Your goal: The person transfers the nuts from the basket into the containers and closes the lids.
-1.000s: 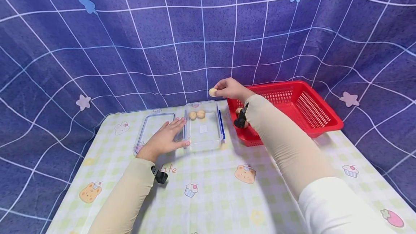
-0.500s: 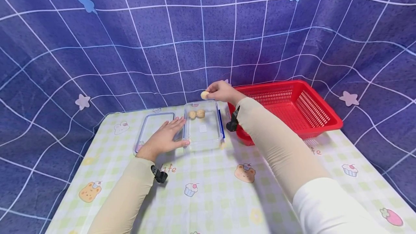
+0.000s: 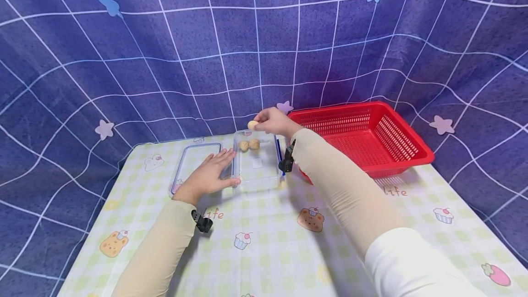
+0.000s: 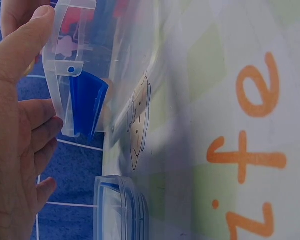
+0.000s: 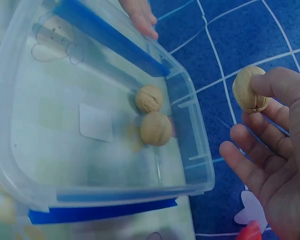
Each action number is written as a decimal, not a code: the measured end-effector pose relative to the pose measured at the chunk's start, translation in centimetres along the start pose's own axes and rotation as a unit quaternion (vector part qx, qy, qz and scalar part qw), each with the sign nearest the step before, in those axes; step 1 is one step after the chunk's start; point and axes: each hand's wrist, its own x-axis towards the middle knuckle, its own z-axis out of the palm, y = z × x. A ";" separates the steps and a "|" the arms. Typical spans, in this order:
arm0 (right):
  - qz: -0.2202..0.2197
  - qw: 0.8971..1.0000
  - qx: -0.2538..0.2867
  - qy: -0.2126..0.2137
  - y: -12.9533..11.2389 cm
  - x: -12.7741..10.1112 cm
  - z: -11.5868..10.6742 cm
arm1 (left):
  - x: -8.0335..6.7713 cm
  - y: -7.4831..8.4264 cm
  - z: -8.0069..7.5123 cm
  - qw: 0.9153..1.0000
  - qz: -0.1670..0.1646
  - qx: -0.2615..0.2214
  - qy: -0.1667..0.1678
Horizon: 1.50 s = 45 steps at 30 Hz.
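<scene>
Pinching a walnut (image 3: 252,124) between thumb and fingertips of the right hand (image 3: 273,121), just above the far rim of the clear box (image 3: 257,175). Steadying the box's left side with the left hand (image 3: 209,176), fingers straight and flat, gripping nothing. Already lying inside the box, at its far end: two walnuts (image 5: 152,115), touching. Beside the box: its lid (image 3: 194,164) left, red basket (image 3: 371,136) right. Risking, likely, a bounce off the rim onto the tablecloth (image 3: 268,242) if released too far back.
</scene>
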 end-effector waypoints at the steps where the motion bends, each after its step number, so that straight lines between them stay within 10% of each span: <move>1: 0.002 1.000 0.001 0.002 0.0 0.1 0.2 | 0.0 0.0 0.0 1.000 0.000 0.001 0.000; 45: 0.052 0.992 -0.115 0.030 1.2 0.1 7.6 | -0.1 -0.3 0.2 1.000 0.006 -0.001 0.010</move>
